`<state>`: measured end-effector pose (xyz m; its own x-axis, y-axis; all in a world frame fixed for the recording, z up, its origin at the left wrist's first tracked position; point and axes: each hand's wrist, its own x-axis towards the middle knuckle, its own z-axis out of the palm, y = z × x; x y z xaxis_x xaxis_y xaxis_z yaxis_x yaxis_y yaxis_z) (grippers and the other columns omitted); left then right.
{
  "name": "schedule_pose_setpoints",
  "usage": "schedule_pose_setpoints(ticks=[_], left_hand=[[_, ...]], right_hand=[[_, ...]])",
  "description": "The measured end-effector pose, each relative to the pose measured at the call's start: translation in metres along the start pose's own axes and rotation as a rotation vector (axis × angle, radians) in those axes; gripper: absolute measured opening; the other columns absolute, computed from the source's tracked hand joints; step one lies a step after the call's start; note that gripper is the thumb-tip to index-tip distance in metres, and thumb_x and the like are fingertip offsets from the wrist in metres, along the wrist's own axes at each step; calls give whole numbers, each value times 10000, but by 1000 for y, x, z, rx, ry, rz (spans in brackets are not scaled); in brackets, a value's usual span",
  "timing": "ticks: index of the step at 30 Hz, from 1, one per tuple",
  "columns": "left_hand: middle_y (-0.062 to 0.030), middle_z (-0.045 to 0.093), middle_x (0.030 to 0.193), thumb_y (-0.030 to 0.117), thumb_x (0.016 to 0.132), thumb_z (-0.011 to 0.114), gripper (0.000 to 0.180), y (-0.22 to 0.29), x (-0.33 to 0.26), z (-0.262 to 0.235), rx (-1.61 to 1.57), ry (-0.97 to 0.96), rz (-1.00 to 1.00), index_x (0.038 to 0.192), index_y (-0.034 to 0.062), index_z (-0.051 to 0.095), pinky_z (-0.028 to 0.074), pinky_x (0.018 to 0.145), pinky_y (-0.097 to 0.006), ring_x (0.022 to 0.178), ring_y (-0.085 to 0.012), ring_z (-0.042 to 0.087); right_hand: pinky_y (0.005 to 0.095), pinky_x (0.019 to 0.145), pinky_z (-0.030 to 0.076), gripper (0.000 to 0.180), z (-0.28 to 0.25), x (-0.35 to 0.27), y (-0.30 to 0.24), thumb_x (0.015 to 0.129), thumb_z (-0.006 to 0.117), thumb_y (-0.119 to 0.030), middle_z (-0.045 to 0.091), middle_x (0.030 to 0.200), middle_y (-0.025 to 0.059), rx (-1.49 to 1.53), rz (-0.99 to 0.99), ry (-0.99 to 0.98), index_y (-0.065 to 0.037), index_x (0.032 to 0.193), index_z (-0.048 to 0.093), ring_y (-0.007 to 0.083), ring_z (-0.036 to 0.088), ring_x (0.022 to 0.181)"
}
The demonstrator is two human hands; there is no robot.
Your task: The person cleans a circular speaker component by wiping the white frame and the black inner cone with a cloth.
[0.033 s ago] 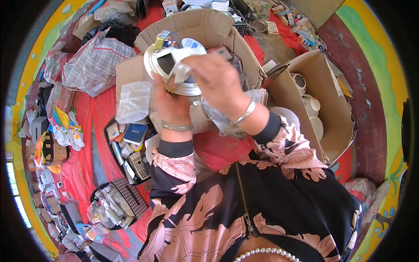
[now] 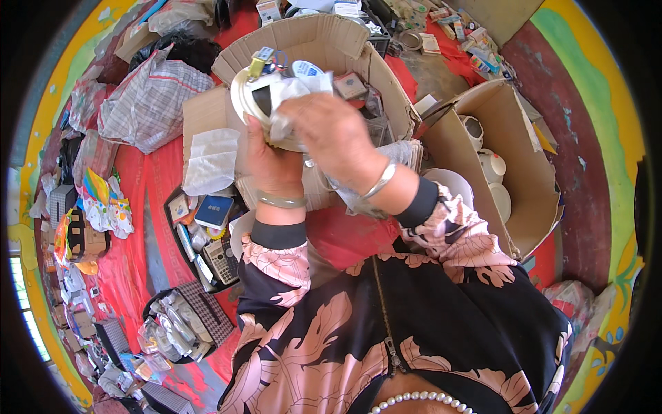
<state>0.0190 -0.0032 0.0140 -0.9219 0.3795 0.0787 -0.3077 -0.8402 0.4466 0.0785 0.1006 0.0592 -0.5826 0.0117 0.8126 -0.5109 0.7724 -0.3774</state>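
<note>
Over the open cardboard box, my left hand [image 2: 271, 164] grips a round white device [image 2: 241, 96] by its lower edge. The device has a dark square panel, a blue-and-white round label and a yellow block with wires at its top. My right hand [image 2: 334, 138], a little blurred, is closed on a thin white wipe [image 2: 303, 85] and presses it against the device's face. Hand and wipe hide much of the device's right and lower side. Its exact kind cannot be made out.
Around the work stands an open cardboard box [image 2: 303, 36] with small packages inside. To the right, another box [image 2: 476, 186] holds white bowls. At left lie a black tray [image 2: 181, 228] with a calculator, a houndstooth basket [image 2: 207, 303] and a checked bag [image 2: 155, 103].
My right hand has shifted slightly left and down across the device with the wipe, which now spreads further over its upper right. The device has tipped slightly; my left hand keeps its hold.
</note>
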Motion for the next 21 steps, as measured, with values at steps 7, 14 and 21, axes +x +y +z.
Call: schedule_pose_setpoints(ticks=[7, 14, 21], left_hand=[[-124, 554, 1182, 320, 899, 526, 449, 0, -2, 4, 35, -21, 16, 1234, 29, 459, 392, 969, -390, 1100, -247, 527], [-124, 554, 1153, -56, 773, 541, 487, 0, -12, 5, 157, -143, -98, 1244, 18, 444, 490, 869, -359, 1031, -246, 573], [-70, 574, 1078, -134, 667, 490, 506, -13, -21, 6, 115, -208, -258, 1148, 23, 511, 473, 855, -309, 998, -192, 575]], right_hand=[[244, 656, 467, 208, -12, 4, -11, 816, 553, 3, 637, 918, 28, 261, 253, 149, -50, 1003, 630, 130, 591, 800], [182, 605, 453, 188, -57, 30, 5, 862, 568, -24, 602, 862, -2, 650, 574, 273, -15, 1049, 584, 42, 546, 729], [391, 683, 450, 188, -26, 3, -2, 626, 563, 31, 595, 803, 111, -43, 141, -177, -31, 797, 609, 331, 521, 738]])
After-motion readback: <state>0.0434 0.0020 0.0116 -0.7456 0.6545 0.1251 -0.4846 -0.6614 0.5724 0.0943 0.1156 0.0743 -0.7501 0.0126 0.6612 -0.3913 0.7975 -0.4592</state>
